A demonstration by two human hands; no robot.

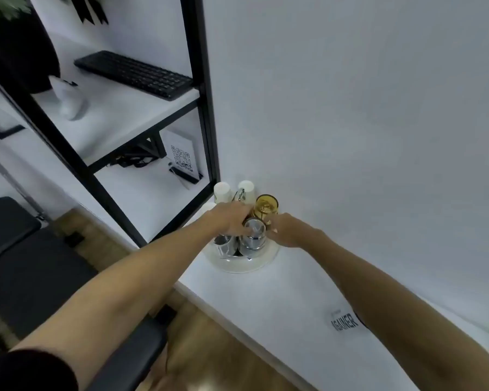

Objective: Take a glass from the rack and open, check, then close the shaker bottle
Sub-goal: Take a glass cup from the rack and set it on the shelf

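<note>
A round white rack [261,263] stands on the white table, holding upturned cups and glasses. A clear glass [253,239] sits upside down at its front, an amber glass [266,206] behind it, and two white cups [222,190] at the back. My left hand [227,218] reaches over the rack with its fingers against the clear glass. My right hand [285,230] touches the same glass from the right side. Under my right forearm lies a white shaker bottle [345,323] with dark lettering, mostly hidden.
A black-framed shelf unit [201,88] stands left of the rack, carrying a black keyboard [136,73], a white figure and a QR-code sign [182,159]. A black chair [26,249] sits on the wooden floor at the lower left. The white wall rises right behind the rack.
</note>
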